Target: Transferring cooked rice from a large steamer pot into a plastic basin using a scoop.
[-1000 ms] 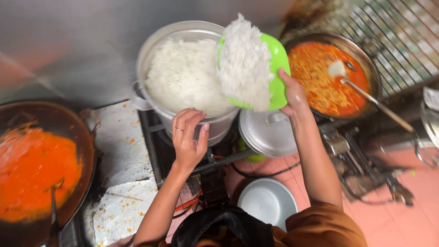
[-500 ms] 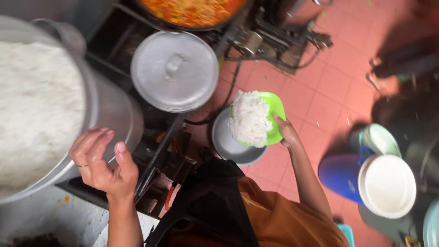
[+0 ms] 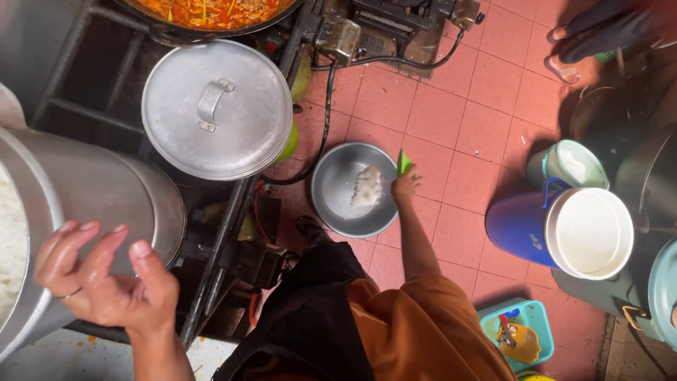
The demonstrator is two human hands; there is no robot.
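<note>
Fingers (image 3: 403,185) of the right hand (image 3: 405,188) pinch a green scoop (image 3: 403,163) at the bowl's (image 3: 337,190) three o'clock rim, rice (image 3: 367,188) inside, while the left hand (image 3: 106,279), fingers spread, hovers beside the pot (image 3: 84,204).

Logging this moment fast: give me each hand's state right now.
Left hand: open, fingers spread, empty, beside the big metal pot.
Right hand: closed on a green scoop at the metal bowl on the floor.
</note>
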